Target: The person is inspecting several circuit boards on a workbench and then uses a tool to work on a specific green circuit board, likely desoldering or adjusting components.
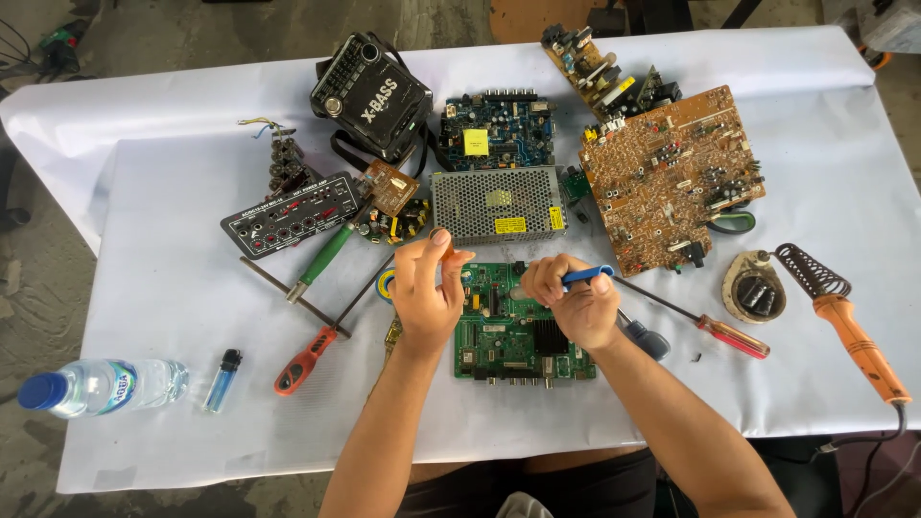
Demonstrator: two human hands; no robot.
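While gripping a blue-handled tool (587,277), the right hand (576,307) is working over the green board (508,336) at lower centre; the left hand (427,288) is pinching a small brown part (443,240), best kept steady

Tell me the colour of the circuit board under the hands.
Green, with a black square part on it; the circuit board shows clearly in the head view.
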